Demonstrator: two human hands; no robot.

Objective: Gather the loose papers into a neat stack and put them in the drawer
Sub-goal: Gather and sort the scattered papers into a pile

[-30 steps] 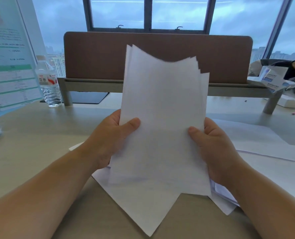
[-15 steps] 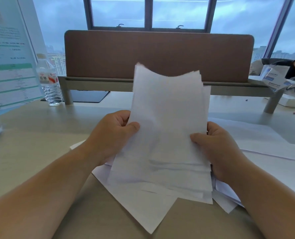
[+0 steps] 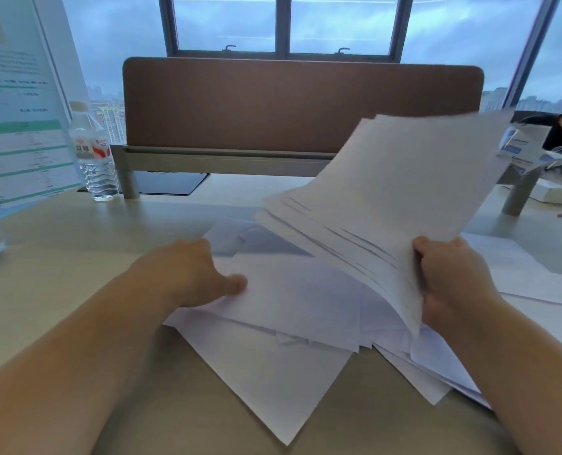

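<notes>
Head view, sole item: the right hand [image 3: 450, 284] is gripping a fanned bundle of white paper sheets [image 3: 401, 205] by its near right edge, thumb on top, holding it tilted up and off to the right above the pale wooden desk [image 3: 59, 274]. The left hand [image 3: 194, 274] is lying on the loose white sheets [image 3: 289, 310] spread flat on the desk, thumb pressing the top sheet; whether the fingers are curling under its edge cannot be told, since they are hidden. More loose sheets are overlapping at odd angles beneath and to the right. No drawer is showing. Also present: a clear plastic water bottle with a red-and-white label [image 3: 94, 152] and a brown fabric desk divider [image 3: 302, 106]. Handling judgement: the remaining sheets probably want sliding together under the left palm before lifting, and the fanned bundle wants squaring against the desk, since its edges are lying stepped.
</notes>
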